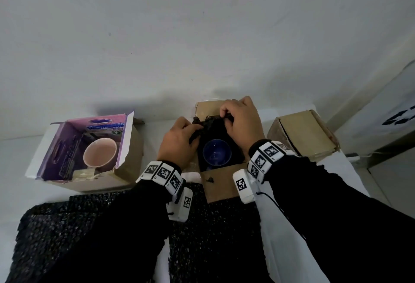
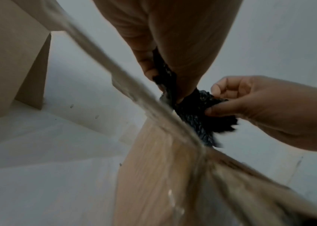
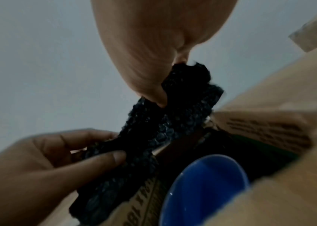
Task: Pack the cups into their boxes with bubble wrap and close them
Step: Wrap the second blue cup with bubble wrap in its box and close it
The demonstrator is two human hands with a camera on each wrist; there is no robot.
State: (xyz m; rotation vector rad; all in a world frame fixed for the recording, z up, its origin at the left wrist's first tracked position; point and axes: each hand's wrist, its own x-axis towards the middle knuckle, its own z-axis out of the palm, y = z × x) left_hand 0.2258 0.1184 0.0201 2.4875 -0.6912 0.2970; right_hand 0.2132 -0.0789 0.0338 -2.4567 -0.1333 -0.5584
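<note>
A blue cup (image 1: 216,153) (image 3: 202,191) stands upright in the open middle cardboard box (image 1: 221,185), and black bubble wrap (image 1: 211,123) (image 2: 198,105) (image 3: 180,110) rises above the box's far side. My left hand (image 1: 193,133) (image 3: 103,154) pinches the wrap's left end at the box's left rim. My right hand (image 1: 228,117) (image 2: 214,100) pinches its right end over the far rim. A pink cup (image 1: 100,152) sits unwrapped in the open purple-lined box (image 1: 125,161) at the left.
A closed cardboard box (image 1: 303,134) stands to the right of the middle one. A large sheet of black bubble wrap (image 1: 213,226) lies on the white table (image 1: 13,170) under my forearms. The white wall (image 1: 202,35) is right behind the boxes.
</note>
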